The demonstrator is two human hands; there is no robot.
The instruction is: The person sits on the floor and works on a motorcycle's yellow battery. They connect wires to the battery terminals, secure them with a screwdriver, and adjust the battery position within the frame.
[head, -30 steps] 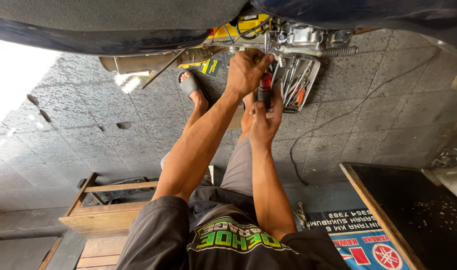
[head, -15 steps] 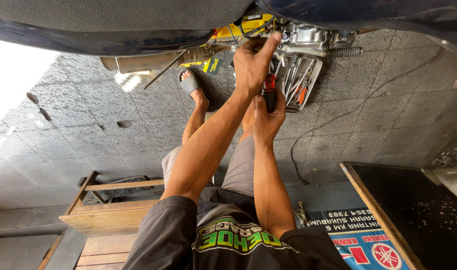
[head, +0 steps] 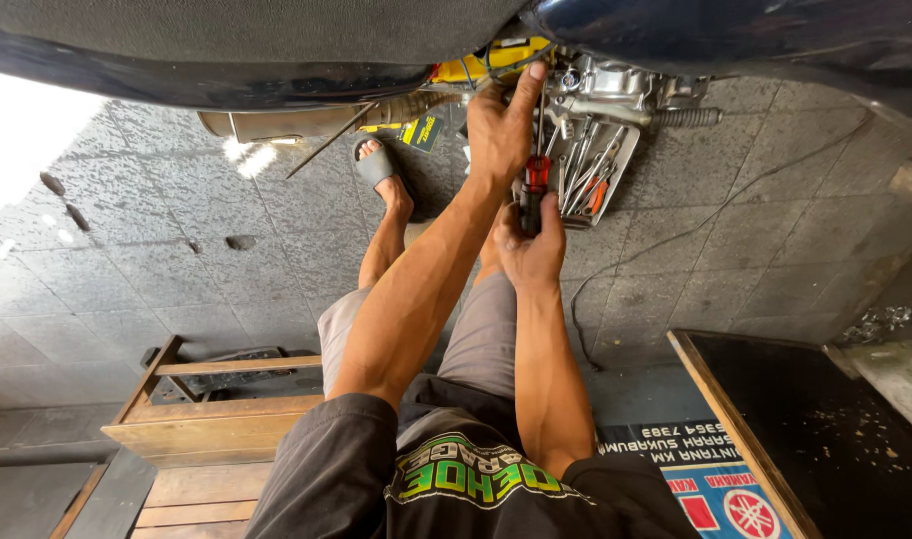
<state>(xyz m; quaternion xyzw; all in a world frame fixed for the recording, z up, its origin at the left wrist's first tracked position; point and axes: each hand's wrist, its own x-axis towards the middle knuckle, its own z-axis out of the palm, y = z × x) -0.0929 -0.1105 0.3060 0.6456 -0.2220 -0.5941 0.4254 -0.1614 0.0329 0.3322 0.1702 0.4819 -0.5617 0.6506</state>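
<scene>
Gripping one screwdriver (head: pixel 536 180) by its glossy red-and-black handle, your right hand (head: pixel 532 250) is curled tight around it, slim steel shaft running toward twelve o'clock into the cast-metal engine (head: pixel 616 90). Your left hand (head: pixel 498 130) is up there too, fingers spread against that rough silver casing, grasping nothing. One tray of tools (head: pixel 598 180) lies at two o'clock on the speckled grey tile.

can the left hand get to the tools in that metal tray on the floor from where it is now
Probably yes. The left hand is up at the engine, and the tool tray lies just beside and below it, uncovered. Only the screwdriver held in the right hand crosses between.
</scene>
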